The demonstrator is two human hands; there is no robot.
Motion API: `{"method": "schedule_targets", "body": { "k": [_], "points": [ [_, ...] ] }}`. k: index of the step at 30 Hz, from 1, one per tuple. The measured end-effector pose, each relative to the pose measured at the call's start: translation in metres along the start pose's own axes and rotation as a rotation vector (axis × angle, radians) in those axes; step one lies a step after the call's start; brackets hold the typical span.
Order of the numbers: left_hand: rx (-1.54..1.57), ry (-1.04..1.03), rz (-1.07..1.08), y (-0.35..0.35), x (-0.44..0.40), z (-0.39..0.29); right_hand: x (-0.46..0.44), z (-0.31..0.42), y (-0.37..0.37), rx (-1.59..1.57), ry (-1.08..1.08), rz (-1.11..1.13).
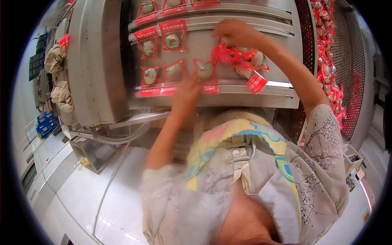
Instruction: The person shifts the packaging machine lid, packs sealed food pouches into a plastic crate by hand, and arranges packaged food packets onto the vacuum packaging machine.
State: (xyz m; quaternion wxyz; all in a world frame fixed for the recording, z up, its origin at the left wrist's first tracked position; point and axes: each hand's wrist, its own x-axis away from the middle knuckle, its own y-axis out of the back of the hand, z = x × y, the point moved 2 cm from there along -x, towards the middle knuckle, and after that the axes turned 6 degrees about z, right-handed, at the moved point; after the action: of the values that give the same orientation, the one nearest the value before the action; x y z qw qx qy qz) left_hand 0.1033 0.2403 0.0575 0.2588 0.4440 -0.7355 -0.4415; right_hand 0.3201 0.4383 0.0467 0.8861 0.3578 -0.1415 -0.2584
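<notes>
My left hand (188,94) is smeared by motion at the lower row of clear pouches with red tops, each around a pale egg-like item. Its fingertips reach a pouch (204,70); whether they grip it is blurred. Left of it lie another blurred pouch (174,71) and a sharper one (150,76). At the upper metal bar, my right hand (233,32) has its fingers bent and closed on the red edge of a pouch, partly hidden under the hand. Just below that hand is a loose heap of red pouches (232,55), with one red label (256,83) hanging over the lower bar.
Pouches rest on a steel plate (281,65) between metal bars (269,28). A bulky metal housing (96,61) stands left. At right, a perforated metal bin (351,61) holds many red pouches (325,69). Blue crates (47,123) sit far left.
</notes>
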Motion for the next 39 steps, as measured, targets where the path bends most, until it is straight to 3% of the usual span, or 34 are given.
{"method": "schedule_targets", "body": {
  "k": [4, 8, 11, 12, 14, 15, 18, 21, 23, 29, 32, 36, 39],
  "points": [
    [0.019, 0.03, 0.019, 0.005, -0.001, -0.006, -0.001, -0.003, -0.014, 0.246, 0.072, 0.055],
    [0.051, -0.03, 0.118, 0.01, -0.007, -0.003, 0.004, 0.005, 0.006, 0.339, -0.039, 0.164],
    [0.211, 0.07, 0.185, 0.028, -0.018, -0.003, 0.011, -0.008, 0.017, 0.114, -0.155, -0.293],
    [0.291, 0.126, 0.204, 0.033, -0.022, -0.002, 0.008, -0.012, 0.017, -0.123, -0.225, -0.351],
    [0.432, 0.337, 0.02, 0.031, -0.046, 0.012, 0.006, -0.018, 0.01, -0.607, -0.368, -0.459],
    [0.503, 0.438, -0.07, 0.027, -0.063, 0.02, 0.002, -0.016, 0.008, -0.624, -0.307, -0.482],
    [0.573, 0.275, -0.543, -0.012, -0.113, 0.051, -0.008, 0.009, -0.005, -0.738, -0.401, -0.523],
    [1.224, 0.388, -0.423, -0.004, -0.136, 0.042, -0.01, 0.026, -0.024, -0.962, -0.487, -0.551],
    [1.254, 0.429, -0.416, -0.006, -0.137, 0.044, -0.012, 0.018, -0.042, -1.085, -0.529, -0.58],
    [1.227, 0.571, -0.444, -0.004, -0.13, 0.052, -0.012, 0.014, -0.059, -1.058, -0.562, -0.546],
    [1.092, 0.626, -0.458, -0.006, -0.129, 0.059, -0.01, 0.004, -0.066, -0.872, -0.752, -0.545],
    [0.904, 0.62, -0.383, -0.036, -0.129, 0.093, -0.016, -0.008, -0.072, -0.463, -0.8, -0.451],
    [1.058, 0.742, -0.319, -0.036, -0.122, 0.088, -0.02, -0.013, -0.068, -0.412, -0.821, -0.343]
  ]
}}
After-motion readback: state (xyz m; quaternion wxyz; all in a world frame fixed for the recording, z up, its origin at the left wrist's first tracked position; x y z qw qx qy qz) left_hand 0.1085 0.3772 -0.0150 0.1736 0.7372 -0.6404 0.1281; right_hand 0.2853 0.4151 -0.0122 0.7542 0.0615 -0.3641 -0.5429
